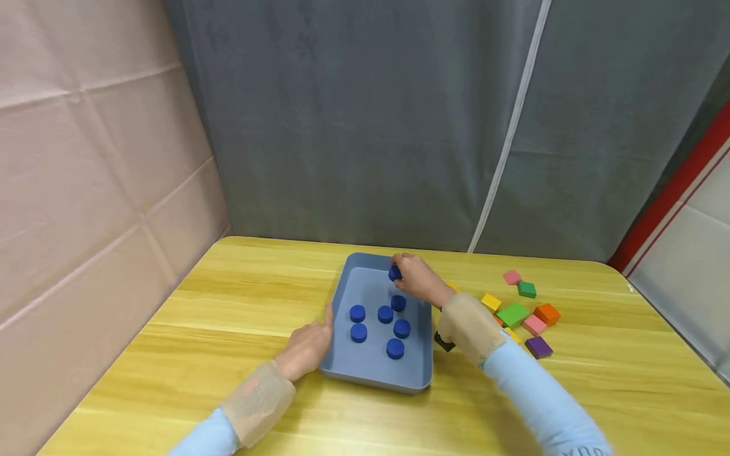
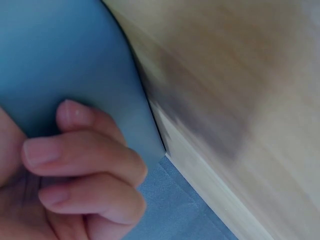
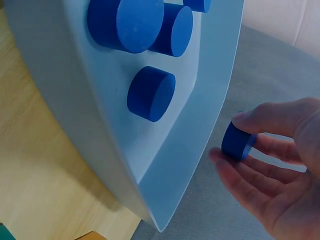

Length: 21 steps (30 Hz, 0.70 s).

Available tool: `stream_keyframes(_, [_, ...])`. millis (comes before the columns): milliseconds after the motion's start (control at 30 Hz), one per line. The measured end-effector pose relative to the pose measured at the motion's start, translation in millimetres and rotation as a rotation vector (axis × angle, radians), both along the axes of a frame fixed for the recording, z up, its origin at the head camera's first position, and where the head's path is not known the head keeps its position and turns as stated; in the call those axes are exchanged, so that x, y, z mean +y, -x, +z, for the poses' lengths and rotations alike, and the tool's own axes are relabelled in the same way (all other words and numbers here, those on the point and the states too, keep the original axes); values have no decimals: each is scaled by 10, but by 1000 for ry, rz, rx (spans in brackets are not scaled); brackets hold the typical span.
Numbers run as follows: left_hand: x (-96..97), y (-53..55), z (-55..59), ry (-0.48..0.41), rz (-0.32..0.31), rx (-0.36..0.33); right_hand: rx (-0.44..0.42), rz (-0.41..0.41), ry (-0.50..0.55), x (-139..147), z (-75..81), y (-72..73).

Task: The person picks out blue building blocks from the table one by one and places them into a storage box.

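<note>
In the head view a grey-blue tray (image 1: 373, 373) stands on the table with several blue round blocks (image 1: 395, 348) spread inside it. My right hand (image 1: 418, 277) is over the tray's far right corner. Between thumb and fingers it pinches one blue round block (image 3: 237, 142), clear of the tray floor. My left hand (image 1: 310, 345) holds the tray's left side near the front corner. The left wrist view shows its curled fingers (image 2: 85, 155) against the tray wall; where the grip meets the rim is partly hidden.
To the right of the tray lie loose coloured blocks, among them a green block (image 1: 513, 314), an orange block (image 1: 547, 313) and a purple block (image 1: 538, 347). My right forearm partly covers a black piece (image 1: 443, 342). A grey curtain (image 1: 353, 126) hangs behind the table.
</note>
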<state>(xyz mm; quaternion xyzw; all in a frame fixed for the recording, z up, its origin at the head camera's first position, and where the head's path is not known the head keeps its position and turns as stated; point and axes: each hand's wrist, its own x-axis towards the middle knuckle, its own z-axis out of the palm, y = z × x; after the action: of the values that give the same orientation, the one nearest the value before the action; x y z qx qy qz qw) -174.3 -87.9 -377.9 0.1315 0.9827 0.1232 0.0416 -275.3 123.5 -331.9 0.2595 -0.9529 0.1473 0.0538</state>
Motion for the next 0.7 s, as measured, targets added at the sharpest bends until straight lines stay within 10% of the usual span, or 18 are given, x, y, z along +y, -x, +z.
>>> stream_keyframes(700, [1,-12,4,27,18,-4,-193,-17,-164,-191,-48,118])
